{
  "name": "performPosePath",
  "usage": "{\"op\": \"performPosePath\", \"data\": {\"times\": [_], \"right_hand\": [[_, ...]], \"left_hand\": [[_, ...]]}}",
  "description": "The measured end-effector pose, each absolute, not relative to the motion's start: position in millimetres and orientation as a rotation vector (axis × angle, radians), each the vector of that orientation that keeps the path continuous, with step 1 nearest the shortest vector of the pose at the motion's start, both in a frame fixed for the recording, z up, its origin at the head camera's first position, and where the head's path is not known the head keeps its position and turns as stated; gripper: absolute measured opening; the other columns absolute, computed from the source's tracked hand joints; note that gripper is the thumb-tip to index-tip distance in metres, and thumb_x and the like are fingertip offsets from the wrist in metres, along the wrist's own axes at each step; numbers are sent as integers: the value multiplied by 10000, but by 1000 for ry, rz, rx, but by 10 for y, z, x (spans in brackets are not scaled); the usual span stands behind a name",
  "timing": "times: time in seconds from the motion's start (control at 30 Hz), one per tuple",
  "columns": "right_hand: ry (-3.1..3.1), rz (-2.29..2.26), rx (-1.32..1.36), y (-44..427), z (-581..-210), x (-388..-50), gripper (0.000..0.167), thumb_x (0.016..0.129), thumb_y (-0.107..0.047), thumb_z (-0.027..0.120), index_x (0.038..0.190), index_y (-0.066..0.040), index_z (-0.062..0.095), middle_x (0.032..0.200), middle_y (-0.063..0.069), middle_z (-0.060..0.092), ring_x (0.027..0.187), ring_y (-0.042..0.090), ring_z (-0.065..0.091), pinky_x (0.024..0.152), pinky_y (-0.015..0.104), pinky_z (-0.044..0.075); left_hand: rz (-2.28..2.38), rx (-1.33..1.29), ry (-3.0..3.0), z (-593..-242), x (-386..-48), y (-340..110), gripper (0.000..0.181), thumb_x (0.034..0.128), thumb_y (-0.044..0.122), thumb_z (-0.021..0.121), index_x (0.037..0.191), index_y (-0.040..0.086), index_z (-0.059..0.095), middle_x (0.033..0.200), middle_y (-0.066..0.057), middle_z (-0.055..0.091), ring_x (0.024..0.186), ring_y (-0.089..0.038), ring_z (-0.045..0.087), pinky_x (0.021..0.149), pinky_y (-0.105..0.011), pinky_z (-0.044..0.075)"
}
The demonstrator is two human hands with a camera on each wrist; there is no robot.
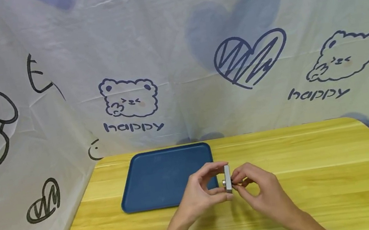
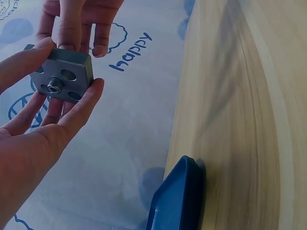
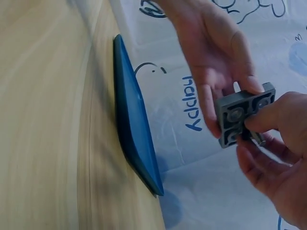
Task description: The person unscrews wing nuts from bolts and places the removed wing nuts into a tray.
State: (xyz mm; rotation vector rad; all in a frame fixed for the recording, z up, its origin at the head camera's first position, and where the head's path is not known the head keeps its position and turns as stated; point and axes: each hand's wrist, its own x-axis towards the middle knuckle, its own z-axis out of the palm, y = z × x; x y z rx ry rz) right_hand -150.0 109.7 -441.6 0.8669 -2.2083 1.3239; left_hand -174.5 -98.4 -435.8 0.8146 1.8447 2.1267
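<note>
My left hand (image 1: 198, 192) holds a square grey metal block (image 1: 228, 179) by its edges, thumb on one side and fingers on the opposite side. In the left wrist view, its smooth face has round holes near the corners and a short round stud (image 2: 55, 85) protruding from the middle. The reverse face, in the right wrist view, is recessed around several round bosses. There my right hand (image 1: 267, 191) pinches a small dark part at the block's centre, mostly hidden by the fingers. A short metal rod end (image 3: 259, 139) sticks out beside those fingertips. The block is upright above the table.
A blue rectangular tray (image 1: 161, 151) lies on the yellow wood-grain table (image 1: 320, 174), left of and behind the hands. A white cloth (image 1: 174, 45) printed with bears and hearts hangs along the table's back and left side.
</note>
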Motion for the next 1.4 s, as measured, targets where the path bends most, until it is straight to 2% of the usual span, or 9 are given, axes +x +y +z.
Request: {"op": "performPosePath", "data": {"times": [0.23,0.33,0.47,0.57,0.67,0.73,0.93,1.1,1.4], "right_hand": [[-2162,1015,1020,1082,-4442,-1489,281,837,107,789,960,-110,660,1091,11,619,889,140,643,835,150,568],[-2169,1007,1016,1086,-4438,-1492,62,968,-59,714,968,-98,665,1098,-4,620,911,133,647,849,163,574],[-2212,1066,987,1108,-4414,-1495,191,1054,-283,571,1002,-128,669,1123,-41,620,964,112,645,880,172,572],[-2249,1128,958,1129,-4386,-1495,19,1021,-147,643,1031,-149,659,1143,-46,625,989,114,640,894,182,569],[-2265,1261,887,1144,-4362,-1497,318,917,124,610,1049,-164,641,1148,-22,645,993,127,655,850,228,596],[-2264,1409,804,1150,-4353,-1501,403,887,199,560,1061,-154,645,1127,4,666,995,152,672,815,272,620],[-2299,1892,545,1162,-4334,-1517,108,1026,6,594,1109,-15,660,1077,154,667,974,214,710,759,388,655],[-2377,2116,474,1170,-4320,-1530,232,1044,-144,627,1169,51,633,1111,211,633,946,230,733,752,465,648],[-2385,2215,454,1164,-4358,-1540,238,1014,-54,641,1190,103,604,1121,226,642,933,203,729,746,420,651]], "left_hand": [[2137,778,1806,-4351,-1736,-1020,664,813,-100,818,1412,58,581,1412,-152,546,1370,-356,481,960,-482,589],[2138,778,1801,-4347,-1743,-1021,660,814,-96,819,1411,58,582,1408,-154,548,1375,-354,479,963,-479,588],[2140,779,1802,-4339,-1755,-1020,658,817,-102,810,1413,52,579,1408,-156,545,1374,-352,478,969,-471,585],[2143,775,1811,-4334,-1759,-1018,663,813,-120,798,1415,48,576,1406,-158,540,1371,-345,482,972,-467,584],[2146,769,1830,-4331,-1756,-1012,672,803,-142,789,1411,49,576,1407,-157,533,1364,-326,488,969,-462,585],[2141,774,1851,-4327,-1750,-1003,677,796,-152,788,1409,38,573,1405,-158,528,1359,-315,492,966,-454,587],[2114,818,1915,-4324,-1730,-968,691,769,-192,779,1395,24,579,1383,-165,522,1345,-291,506,977,-433,581],[2117,878,1917,-4343,-1725,-949,674,776,-216,758,1379,34,591,1345,-190,516,1327,-308,507,974,-440,585],[2097,910,1928,-4368,-1712,-925,667,781,-192,778,1378,43,595,1329,-184,523,1301,-312,504,961,-450,593]]}}
